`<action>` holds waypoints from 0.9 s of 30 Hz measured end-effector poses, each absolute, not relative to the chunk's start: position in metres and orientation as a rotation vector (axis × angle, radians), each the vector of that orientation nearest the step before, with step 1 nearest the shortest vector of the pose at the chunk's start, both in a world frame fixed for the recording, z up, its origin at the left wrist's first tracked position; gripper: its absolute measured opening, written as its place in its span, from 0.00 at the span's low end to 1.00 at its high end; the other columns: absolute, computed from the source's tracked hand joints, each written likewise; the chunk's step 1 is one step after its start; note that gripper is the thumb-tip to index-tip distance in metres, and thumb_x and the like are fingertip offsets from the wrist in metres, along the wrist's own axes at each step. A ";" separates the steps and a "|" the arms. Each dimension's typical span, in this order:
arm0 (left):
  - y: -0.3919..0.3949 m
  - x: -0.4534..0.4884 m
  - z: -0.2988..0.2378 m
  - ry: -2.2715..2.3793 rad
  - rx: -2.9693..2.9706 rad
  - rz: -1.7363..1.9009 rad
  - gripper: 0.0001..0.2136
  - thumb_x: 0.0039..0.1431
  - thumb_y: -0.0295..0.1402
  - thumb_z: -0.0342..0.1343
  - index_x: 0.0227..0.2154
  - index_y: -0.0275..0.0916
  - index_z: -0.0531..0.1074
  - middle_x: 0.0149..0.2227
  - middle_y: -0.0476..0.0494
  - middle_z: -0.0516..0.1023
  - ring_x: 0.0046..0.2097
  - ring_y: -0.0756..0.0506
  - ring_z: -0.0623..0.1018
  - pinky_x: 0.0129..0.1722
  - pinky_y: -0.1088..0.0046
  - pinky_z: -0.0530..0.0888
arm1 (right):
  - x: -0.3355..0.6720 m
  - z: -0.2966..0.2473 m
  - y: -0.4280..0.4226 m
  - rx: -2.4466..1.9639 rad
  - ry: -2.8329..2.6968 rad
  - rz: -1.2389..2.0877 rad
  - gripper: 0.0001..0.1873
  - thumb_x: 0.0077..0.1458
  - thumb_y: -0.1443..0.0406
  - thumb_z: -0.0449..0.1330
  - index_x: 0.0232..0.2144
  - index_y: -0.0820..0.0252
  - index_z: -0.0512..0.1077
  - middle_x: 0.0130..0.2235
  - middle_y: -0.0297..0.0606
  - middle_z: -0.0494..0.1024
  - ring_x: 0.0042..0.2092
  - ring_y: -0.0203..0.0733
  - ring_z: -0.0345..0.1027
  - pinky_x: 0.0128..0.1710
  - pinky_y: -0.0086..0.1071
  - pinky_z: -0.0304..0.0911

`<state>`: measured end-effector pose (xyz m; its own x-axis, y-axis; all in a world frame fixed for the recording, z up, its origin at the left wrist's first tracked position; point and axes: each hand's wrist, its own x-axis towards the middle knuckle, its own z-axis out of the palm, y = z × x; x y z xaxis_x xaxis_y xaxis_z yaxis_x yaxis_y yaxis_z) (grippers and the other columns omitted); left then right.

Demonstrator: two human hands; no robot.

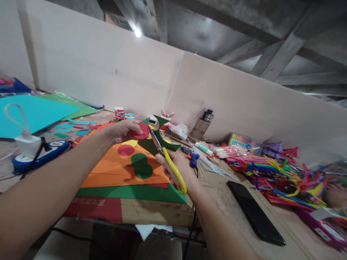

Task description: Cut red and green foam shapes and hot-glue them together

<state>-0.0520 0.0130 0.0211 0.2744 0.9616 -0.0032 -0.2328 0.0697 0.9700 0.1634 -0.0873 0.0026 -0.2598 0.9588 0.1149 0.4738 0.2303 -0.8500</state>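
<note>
My left hand pinches a red paper circle together with a dark green paper piece that has curved cut-outs. In my right hand are scissors with yellow handles. Their blades lie against the green paper, close to the red circle's right edge. Below my hands, two overlapping dark green paper circles rest on orange sheets. Another red circle and a partly covered yellow piece lie beside them. A green sheet sticks out under the orange ones.
A black phone lies right, near colourful pipe cleaners. A blue glue gun, a glue stick and a bottle stand or lie behind. Left is a blue power strip. Another person's hand shows far right.
</note>
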 end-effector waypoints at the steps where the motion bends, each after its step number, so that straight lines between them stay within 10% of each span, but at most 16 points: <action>1: 0.013 -0.052 0.021 0.838 1.126 1.083 0.07 0.37 0.19 0.58 0.20 0.36 0.75 0.22 0.42 0.76 0.24 0.47 0.73 0.22 0.75 0.69 | 0.164 0.002 -0.087 -1.315 -1.858 0.931 0.21 0.56 0.46 0.57 0.31 0.58 0.68 0.18 0.28 0.64 0.19 0.30 0.55 0.17 0.24 0.50; 16: 0.020 -0.036 0.012 0.929 1.032 1.306 0.05 0.36 0.22 0.59 0.19 0.36 0.73 0.23 0.43 0.77 0.27 0.47 0.75 0.23 0.76 0.69 | 0.164 -0.010 -0.075 -1.247 -1.595 1.054 0.18 0.54 0.51 0.59 0.40 0.56 0.65 0.23 0.26 0.65 0.18 0.30 0.59 0.15 0.24 0.58; 27: -0.029 0.003 0.015 0.997 1.737 1.147 0.01 0.40 0.26 0.60 0.19 0.38 0.75 0.20 0.50 0.73 0.24 0.49 0.70 0.22 0.77 0.63 | 0.164 0.001 -0.079 -0.868 -1.437 0.551 0.23 0.51 0.61 0.64 0.49 0.52 0.63 0.47 0.40 0.74 0.48 0.42 0.69 0.49 0.38 0.66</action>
